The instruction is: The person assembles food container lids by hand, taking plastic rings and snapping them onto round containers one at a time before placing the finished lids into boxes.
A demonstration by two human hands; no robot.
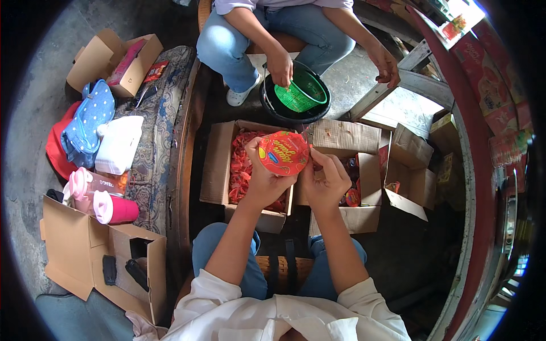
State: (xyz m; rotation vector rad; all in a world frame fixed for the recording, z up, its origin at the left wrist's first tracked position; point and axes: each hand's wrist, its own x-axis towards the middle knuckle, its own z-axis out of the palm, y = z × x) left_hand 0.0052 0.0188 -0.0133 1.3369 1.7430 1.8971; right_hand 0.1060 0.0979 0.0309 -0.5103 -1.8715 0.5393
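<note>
My left hand (263, 176) is closed round a roundish red printed packet (282, 154) with yellow and green markings, held up above the cardboard boxes. My right hand (325, 182) has its thumb and forefinger pinched at the packet's right edge, other fingers curled. Under my left hand, an open cardboard box (215, 165) is full of small red pieces that look like wrapped sweets. Below my right hand, a second open box (348, 136) contains dark, round containers, one with a red lid (352, 197). My hands partly cover both boxes.
Opposite me sits a person, one hand (280, 69) above a green basket (301, 94) in a black bucket (278, 113). A patterned bench (165, 113) on the left bears bags and pink tumblers (116, 208). A smaller open box (409, 162) stands right, near a white wooden frame (421, 85).
</note>
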